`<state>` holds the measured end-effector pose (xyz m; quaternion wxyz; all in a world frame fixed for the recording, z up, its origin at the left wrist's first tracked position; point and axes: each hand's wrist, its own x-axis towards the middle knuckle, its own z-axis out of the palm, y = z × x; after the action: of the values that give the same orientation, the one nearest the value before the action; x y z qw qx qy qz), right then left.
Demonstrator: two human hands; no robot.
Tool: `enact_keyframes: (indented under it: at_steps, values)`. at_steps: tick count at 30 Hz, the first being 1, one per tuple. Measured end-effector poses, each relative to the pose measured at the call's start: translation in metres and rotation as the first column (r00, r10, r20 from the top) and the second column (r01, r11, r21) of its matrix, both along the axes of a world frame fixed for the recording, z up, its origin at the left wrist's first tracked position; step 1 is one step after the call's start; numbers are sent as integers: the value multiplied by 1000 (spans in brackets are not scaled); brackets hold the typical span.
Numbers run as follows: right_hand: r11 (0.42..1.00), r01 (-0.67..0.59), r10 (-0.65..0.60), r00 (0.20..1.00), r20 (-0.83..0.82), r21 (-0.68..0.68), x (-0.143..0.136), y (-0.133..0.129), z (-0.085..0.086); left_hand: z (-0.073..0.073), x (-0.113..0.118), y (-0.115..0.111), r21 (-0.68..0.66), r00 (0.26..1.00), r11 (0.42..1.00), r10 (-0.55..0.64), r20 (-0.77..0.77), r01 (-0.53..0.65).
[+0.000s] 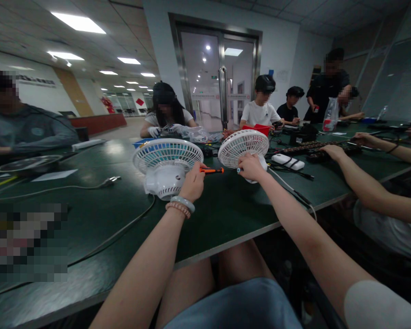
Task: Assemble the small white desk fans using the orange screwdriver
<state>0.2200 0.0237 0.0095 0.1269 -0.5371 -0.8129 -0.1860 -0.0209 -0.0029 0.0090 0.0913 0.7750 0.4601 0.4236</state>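
Observation:
My left hand (192,183) is closed round an orange-and-black screwdriver (212,170), which points to the right. That hand sits against a white fan (164,178) lying with its motor housing toward me and its round grille behind. My right hand (252,167) is closed at a second white fan (238,148), in front of its grille. A light-blue end of some small tool (239,170) sticks out from the right hand; the rest of it is hidden by the fingers. A cord runs from each fan over the table.
The green table (123,233) has its edge just before my lap. A plug (113,180) lies at left, a white power strip (287,161) at right. A blue tray (140,142) and red bin (256,129) stand behind the fans. A co-worker's hands (335,153) are at right.

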Motion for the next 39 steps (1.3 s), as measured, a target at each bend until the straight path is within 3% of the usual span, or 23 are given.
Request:
enact_keyframes:
  at_steps: [12,33,39]
  values:
    - [1000,-7,7,1000,-4,21,0,3,-3,0,0,0,-22,1000,1000,-16,-13,16]
    - [1000,12,-12,1000,-12,-17,-1,-1,-1,0,2,-2,18,995,998,60,-77,-59]
    - [1000,5,-5,1000,-9,-11,0,-1,-2,-1,3,-2,-3,999,1000,23,-37,-24]
